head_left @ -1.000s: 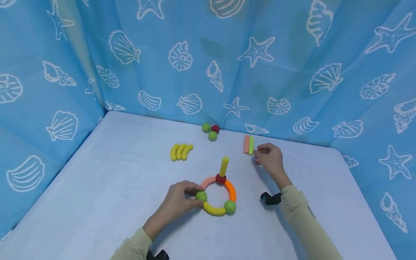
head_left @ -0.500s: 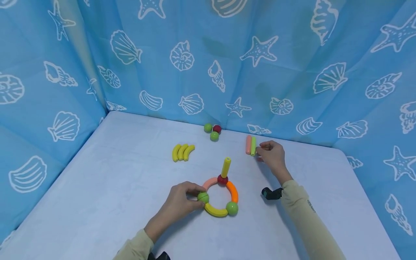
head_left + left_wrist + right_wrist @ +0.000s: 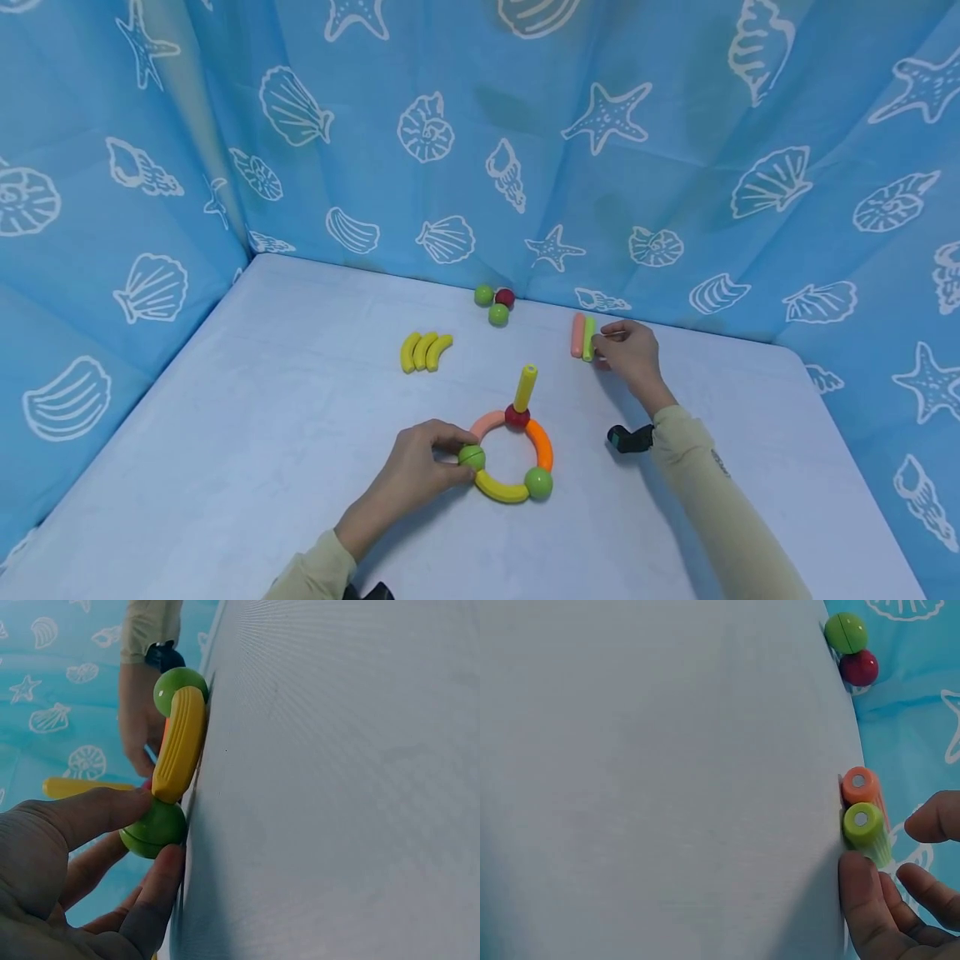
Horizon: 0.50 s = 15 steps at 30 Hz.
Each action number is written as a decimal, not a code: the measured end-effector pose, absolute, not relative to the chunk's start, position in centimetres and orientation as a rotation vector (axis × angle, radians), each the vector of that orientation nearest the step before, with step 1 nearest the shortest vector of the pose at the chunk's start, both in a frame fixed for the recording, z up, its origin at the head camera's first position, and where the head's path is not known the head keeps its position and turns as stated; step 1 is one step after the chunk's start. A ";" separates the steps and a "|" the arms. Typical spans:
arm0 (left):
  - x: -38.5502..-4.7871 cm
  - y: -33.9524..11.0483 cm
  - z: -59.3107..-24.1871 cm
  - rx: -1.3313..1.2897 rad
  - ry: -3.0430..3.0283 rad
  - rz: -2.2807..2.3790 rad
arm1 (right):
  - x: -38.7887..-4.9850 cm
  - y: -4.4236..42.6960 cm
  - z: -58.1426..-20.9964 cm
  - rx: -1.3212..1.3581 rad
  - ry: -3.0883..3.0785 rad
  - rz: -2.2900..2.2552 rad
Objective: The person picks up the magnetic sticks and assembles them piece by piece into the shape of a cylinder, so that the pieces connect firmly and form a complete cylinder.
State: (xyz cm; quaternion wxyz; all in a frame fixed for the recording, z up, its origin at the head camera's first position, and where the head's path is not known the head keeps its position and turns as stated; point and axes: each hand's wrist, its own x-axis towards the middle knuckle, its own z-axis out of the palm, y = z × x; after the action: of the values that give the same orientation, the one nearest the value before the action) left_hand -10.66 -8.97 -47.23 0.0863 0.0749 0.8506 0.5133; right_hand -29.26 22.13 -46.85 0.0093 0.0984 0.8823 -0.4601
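My left hand (image 3: 423, 462) pinches a green ball (image 3: 472, 457) between thumb and fingers, at the left of a ring. The ring joins curved yellow (image 3: 501, 489), orange (image 3: 542, 444) and pink (image 3: 487, 422) pieces with another green ball (image 3: 538, 482) and a red ball (image 3: 517, 417). From the red ball a straight yellow rod (image 3: 527, 388) stands upright. Farther back, my right hand (image 3: 632, 354) is beside a light-green rod (image 3: 864, 825), fingers parted around its near end without gripping it. Against that rod lies a pink rod (image 3: 860, 784); both show silvery discs on their ends.
Several curved yellow pieces (image 3: 425, 352) lie side by side at the back left. Two green balls (image 3: 498, 314) and a red ball (image 3: 506, 297) cluster at the back edge of the white table (image 3: 225, 433). A blue shell-patterned curtain (image 3: 465, 150) rises behind.
My right hand has come closer to the light-green rod, its fingertips now overlapping the rod's edge in the head view. The left hand keeps hold of the green ball. The head view has shifted slightly.
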 end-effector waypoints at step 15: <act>-10.8 -9.0 -47.4 0.196 2.525 1.527 | -31.1 21.8 -45.7 0.387 2.663 -1.316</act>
State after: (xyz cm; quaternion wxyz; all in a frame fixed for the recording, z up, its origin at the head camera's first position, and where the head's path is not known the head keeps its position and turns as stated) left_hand -10.83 -8.97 -47.41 0.0919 0.0660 0.8502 0.5141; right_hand -31.07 21.81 -45.66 0.0731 0.1290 0.8865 -0.4382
